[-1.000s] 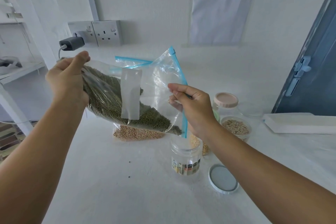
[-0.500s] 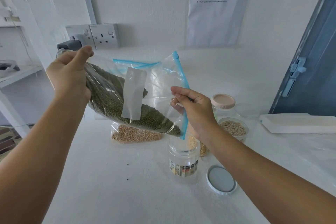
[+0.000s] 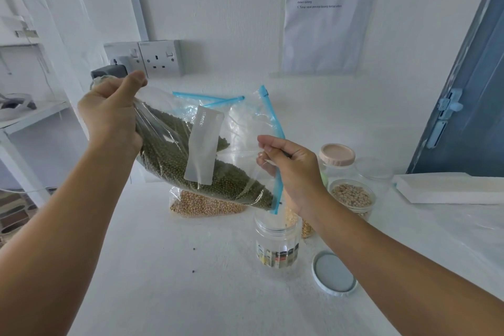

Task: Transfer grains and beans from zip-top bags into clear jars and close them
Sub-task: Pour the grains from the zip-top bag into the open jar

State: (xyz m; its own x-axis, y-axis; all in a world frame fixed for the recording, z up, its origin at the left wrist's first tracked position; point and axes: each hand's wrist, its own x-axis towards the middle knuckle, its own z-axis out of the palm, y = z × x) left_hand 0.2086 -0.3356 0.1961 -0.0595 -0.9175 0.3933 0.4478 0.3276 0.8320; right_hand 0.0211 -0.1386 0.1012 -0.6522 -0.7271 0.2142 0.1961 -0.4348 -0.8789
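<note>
Above the open clear jar (image 3: 277,243), bag of green beans (image 3: 191,161) tilted with its blue zip corner lowest over the jar mouth, left hand (image 3: 111,114) grasping the raised bottom end, right hand (image 3: 289,163) pinching the zip edge, grey lid (image 3: 334,273) flat right of the jar, bag of tan beans (image 3: 207,206) behind it.

White label strip (image 3: 203,148) on the zip-top bag (image 3: 240,144): partial print "tents:". Wall sheet (image 3: 328,12): five numbered lines, too blurred to read. Clear jar (image 3: 276,247) sticker: print illegible.
</note>
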